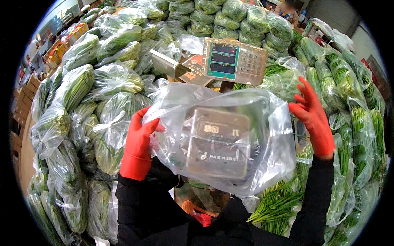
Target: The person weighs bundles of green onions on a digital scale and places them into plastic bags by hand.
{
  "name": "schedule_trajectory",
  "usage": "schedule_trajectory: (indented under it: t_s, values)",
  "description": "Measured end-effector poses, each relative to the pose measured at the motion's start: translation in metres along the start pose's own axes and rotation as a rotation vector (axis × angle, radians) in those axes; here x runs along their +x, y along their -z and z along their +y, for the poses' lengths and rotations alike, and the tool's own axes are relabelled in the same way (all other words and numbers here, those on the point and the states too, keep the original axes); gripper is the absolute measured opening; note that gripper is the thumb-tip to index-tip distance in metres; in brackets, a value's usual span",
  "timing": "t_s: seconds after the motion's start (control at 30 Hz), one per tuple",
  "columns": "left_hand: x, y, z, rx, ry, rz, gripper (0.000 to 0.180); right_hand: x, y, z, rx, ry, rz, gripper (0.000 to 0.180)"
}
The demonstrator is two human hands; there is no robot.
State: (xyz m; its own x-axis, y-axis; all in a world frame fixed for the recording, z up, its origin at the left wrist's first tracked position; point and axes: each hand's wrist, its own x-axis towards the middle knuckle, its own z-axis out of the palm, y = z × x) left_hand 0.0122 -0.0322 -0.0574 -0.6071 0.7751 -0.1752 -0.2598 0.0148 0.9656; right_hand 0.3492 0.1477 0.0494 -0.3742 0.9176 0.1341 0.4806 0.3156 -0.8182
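Both my hands wear red gloves and black sleeves. My left hand (138,141) grips the left edge of a large clear plastic bag (262,135) held up in front of me. My right hand (314,117) is at the bag's right edge, fingers spread, touching the plastic. Through the bag shows the steel platform of a weighing scale (219,141). The scale's display head with screens and keypad (234,60) rises just behind the bag.
Piles of clear bags filled with green leafy vegetables (102,90) fill the left and back. Bundles of long green stalks in bags (349,102) stand at the right, with loose ones (275,201) below the scale. Stacked boxes (24,102) line the far left.
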Motion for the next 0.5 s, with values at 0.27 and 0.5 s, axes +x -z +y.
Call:
schedule_trajectory:
  t_s: [0.27,0.5]
  values:
    - [0.037,-0.003,-0.053,1.036,-0.383,0.159,0.075,-0.053,-0.072,0.130,-0.934,0.171,-0.313,0.081]
    - [0.057,0.021,-0.076,0.813,-0.412,-0.287,0.103,-0.088,-0.059,0.138,0.223,-0.110,0.024,0.065]
